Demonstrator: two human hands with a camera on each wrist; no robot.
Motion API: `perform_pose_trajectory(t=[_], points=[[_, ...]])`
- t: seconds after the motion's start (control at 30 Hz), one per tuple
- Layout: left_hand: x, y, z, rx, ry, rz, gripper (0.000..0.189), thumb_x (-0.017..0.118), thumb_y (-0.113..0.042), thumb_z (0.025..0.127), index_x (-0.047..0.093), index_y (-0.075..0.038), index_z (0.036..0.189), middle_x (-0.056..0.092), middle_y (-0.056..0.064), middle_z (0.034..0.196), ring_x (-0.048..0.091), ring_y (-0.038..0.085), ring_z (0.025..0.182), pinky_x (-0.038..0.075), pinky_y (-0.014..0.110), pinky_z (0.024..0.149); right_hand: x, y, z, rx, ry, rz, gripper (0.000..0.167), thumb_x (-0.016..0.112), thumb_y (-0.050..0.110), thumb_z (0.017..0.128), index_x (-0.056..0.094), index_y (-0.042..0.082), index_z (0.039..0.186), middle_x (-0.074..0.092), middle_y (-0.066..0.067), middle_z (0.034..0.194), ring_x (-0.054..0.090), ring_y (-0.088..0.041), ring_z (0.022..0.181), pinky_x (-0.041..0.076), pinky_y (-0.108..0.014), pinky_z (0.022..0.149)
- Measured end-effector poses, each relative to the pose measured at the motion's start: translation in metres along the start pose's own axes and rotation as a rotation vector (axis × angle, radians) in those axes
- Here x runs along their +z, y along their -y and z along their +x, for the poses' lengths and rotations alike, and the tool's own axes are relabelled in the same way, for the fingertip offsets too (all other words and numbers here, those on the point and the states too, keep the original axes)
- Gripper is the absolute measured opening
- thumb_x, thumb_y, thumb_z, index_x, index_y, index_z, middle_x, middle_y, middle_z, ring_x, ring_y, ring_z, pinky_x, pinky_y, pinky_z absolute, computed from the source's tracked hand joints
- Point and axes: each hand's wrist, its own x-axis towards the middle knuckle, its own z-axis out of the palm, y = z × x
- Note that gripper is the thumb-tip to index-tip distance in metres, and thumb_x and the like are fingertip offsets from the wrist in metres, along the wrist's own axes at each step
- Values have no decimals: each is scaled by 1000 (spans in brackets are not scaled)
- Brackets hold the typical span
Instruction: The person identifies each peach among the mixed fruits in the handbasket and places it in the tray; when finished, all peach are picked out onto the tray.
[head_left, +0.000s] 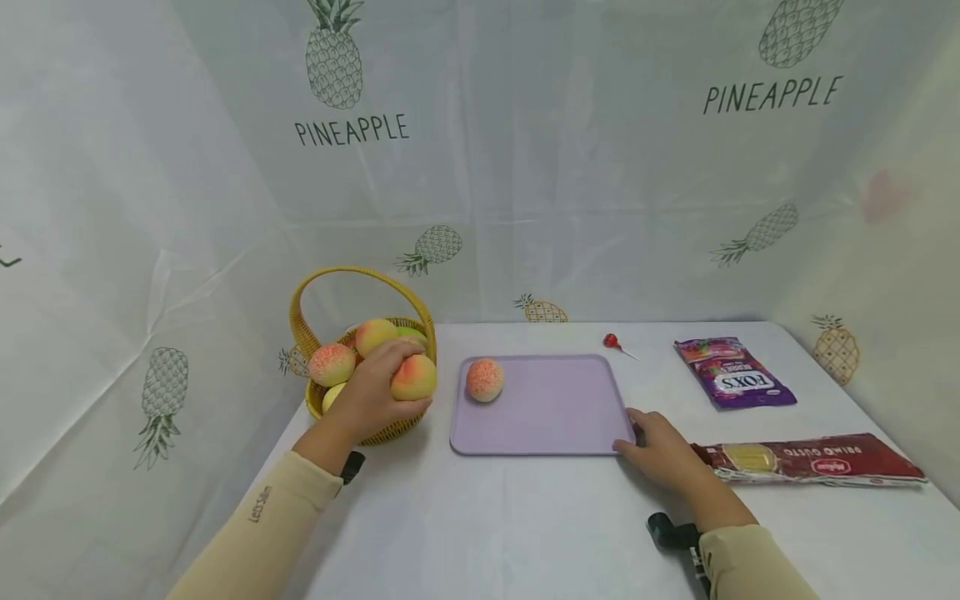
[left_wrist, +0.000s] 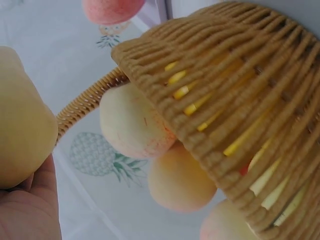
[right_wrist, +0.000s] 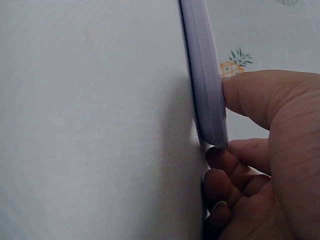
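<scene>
My left hand grips a yellow-and-pink peach over the right side of a wicker basket. In the left wrist view, that same peach is at the left edge, beside the woven wall. Several more peaches fill the basket, among them a speckled pink one. A lilac tray lies right of the basket, with one speckled peach in its upper left corner. My right hand holds the tray's right edge near the front corner, thumb on the rim and fingertips at its underside.
Behind the tray's right end lies a red lollipop. A purple FOX'S sweets bag is at the back right. The long red food packet extends rightward from beside my right hand. A pineapple-print curtain stands behind the white table.
</scene>
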Motion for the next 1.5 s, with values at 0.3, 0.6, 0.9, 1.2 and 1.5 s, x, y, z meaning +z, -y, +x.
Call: perform_pose_trajectory(t=[0.3, 0.6, 0.9, 1.2, 1.5], points=[[5, -5, 6, 54, -7, -1, 65, 91, -25, 74, 59, -11, 129, 59, 3, 136, 52, 20, 130, 47, 42, 110, 0, -1, 0, -27, -13, -1, 78, 70, 33, 96, 37, -13, 150, 51, -36, 138, 50, -52, 132, 41, -65, 109], [11, -10, 10, 47, 9, -25, 68, 91, -26, 76, 58, -9, 133, 59, 4, 135, 49, 22, 133, 46, 45, 111, -1, -1, 0, -18, -7, -2, 79, 70, 33, 96, 37, -13, 150, 51, -36, 139, 50, -52, 132, 41, -65, 110], [18, -15, 13, 51, 9, -53, 67, 92, -25, 75, 59, -13, 132, 59, -1, 130, 48, 18, 126, 50, 41, 104, -1, 1, 0, 12, 7, -2, 81, 71, 36, 96, 36, -12, 151, 50, -35, 140, 49, -51, 132, 40, -65, 110], [33, -20, 17, 73, 25, -88, 66, 91, -25, 77, 58, -10, 132, 60, 2, 130, 55, 18, 118, 53, 40, 102, 1, -1, 0, 6, -1, -6, 80, 70, 36, 96, 36, -12, 151, 51, -35, 138, 50, -50, 131, 41, -65, 110], [42, -31, 23, 8, 70, -121, 67, 89, -29, 80, 57, -14, 137, 57, 0, 136, 54, 17, 121, 52, 39, 106, -1, 2, -1, 4, 2, -6, 80, 70, 35, 96, 36, -12, 151, 50, -35, 140, 49, -51, 132, 40, -65, 110]])
